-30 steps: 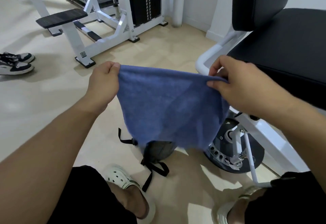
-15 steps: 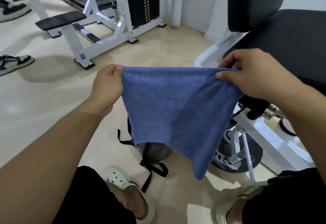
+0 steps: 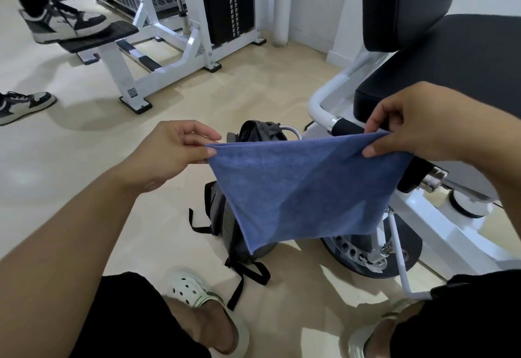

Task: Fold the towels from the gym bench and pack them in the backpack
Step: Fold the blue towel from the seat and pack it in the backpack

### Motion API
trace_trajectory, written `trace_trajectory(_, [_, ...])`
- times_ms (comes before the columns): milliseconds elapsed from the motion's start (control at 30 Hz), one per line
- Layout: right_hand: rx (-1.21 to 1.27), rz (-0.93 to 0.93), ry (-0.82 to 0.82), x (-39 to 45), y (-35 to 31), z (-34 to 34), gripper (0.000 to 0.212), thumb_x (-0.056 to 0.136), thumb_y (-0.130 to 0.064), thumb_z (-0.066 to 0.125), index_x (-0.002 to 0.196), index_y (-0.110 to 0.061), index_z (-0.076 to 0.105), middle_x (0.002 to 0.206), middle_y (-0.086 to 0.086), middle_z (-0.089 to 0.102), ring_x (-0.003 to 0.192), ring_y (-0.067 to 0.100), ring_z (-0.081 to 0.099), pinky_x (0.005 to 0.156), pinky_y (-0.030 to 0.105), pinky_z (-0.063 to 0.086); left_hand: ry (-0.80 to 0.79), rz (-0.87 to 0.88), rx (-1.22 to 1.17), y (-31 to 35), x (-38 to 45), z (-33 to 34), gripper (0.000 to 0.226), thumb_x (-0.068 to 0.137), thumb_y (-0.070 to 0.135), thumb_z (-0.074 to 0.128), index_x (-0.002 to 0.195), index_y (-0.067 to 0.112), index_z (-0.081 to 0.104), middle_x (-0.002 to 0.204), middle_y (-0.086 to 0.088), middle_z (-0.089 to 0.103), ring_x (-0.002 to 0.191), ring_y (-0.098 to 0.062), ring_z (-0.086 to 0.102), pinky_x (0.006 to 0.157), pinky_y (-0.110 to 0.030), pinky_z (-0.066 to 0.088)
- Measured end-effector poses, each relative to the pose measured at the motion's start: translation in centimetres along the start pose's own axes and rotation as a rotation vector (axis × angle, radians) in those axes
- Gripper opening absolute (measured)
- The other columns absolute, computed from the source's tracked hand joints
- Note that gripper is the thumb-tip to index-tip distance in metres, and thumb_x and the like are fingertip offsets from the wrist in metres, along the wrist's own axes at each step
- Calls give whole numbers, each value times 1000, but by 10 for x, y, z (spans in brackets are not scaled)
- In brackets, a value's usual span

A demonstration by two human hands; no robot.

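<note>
A blue towel [image 3: 298,194] hangs stretched between my hands, folded so its lower edge slants to a point at the lower left. My left hand [image 3: 172,151] pinches its top left corner. My right hand [image 3: 411,123] pinches the top right corner. Behind and below the towel a grey and black backpack [image 3: 253,132] stands on the floor with its top open, its middle hidden by the cloth. The black padded gym bench [image 3: 456,70] is at the right, just behind my right hand.
A white weight machine [image 3: 180,41] with a black footplate stands at the back left. Another person's sneaker [image 3: 62,23] rests on that footplate, the other sneaker [image 3: 22,105] on the floor. The bench's white frame and disc [image 3: 372,256] lie right of the backpack.
Both hands have lowered the towel and drawn it taut, so the backpack's open top now shows above it. The other person has stepped one sneaker onto the footplate.
</note>
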State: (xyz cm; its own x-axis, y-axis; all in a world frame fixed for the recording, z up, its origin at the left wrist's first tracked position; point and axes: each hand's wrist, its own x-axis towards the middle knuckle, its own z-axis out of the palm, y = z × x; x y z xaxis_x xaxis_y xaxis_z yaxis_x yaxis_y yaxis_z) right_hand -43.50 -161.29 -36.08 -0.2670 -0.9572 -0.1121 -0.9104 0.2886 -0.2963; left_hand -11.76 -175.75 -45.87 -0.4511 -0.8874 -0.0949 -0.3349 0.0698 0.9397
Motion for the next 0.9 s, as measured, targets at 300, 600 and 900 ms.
trace_trajectory(300, [39, -40, -40, -3, -2, 5, 28, 75, -43, 84, 73, -23, 65, 62, -8, 64, 57, 6, 54, 53, 26, 38, 64, -76, -157, 13, -7, 12, 15, 89, -4, 71, 97, 8, 73, 88, -9, 77, 78, -14, 73, 69, -26, 62])
trace_trajectory(600, [808, -159, -345, -19, -46, 52, 12, 98, -10, 63, 104, -14, 73, 75, 7, 71, 64, 22, 71, 58, 28, 59, 107, 21, -245, 33, -25, 65, 19, 86, 0, 76, 101, 12, 72, 83, -5, 78, 72, -13, 70, 66, -26, 60])
trace_trajectory(900, [448, -225, -46, -11, -44, 70, 17, 89, -39, 75, 79, -26, 71, 66, -5, 74, 62, 8, 70, 74, 35, 60, 43, 36, -261, 36, -31, 78, 16, 86, -4, 75, 95, 10, 71, 85, -9, 80, 75, -15, 73, 66, -22, 56])
